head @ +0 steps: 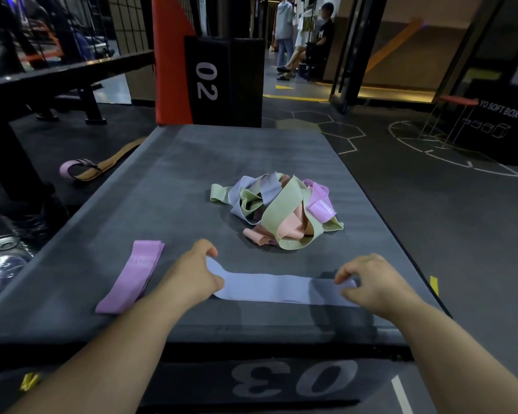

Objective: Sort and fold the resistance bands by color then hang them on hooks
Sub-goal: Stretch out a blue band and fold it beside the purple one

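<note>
Pinching the lavender band [277, 288] at both ends, left hand [192, 276] and right hand [374, 283] fingers curled on it; long axis runs sideways, near side of the tangled pile [278, 210].

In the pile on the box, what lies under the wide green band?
A peach band shows under the green band, and a lavender band passes partly beneath its left loops. What lies deeper, against the box top, is covered.
</note>
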